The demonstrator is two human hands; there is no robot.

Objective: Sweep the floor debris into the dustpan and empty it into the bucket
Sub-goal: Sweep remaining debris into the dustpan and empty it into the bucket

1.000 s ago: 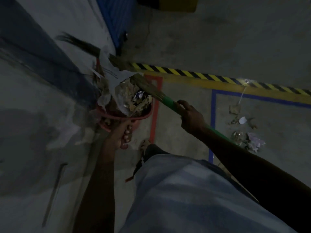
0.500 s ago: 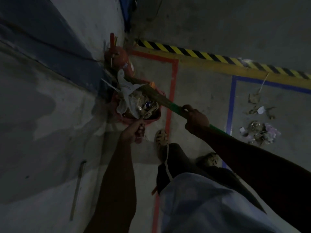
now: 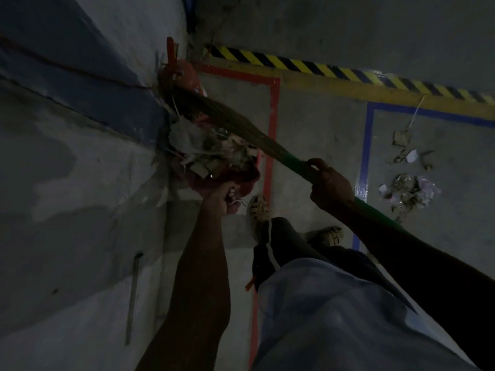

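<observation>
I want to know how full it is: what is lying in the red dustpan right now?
The red dustpan holds a heap of debris: crumpled pale plastic, paper scraps, cardboard bits. The broom lies across it, hiding the far side; the pan's floor is buried.

Black-and-yellow hazard tape (image 3: 334,66) runs along the far floor edge, above a yellow line (image 3: 375,93). Red tape (image 3: 273,124) marks one bay and blue tape (image 3: 365,145) the next. A grey wall (image 3: 67,170) rises on the left. Two sandalled feet (image 3: 258,212) stand on concrete.
</observation>
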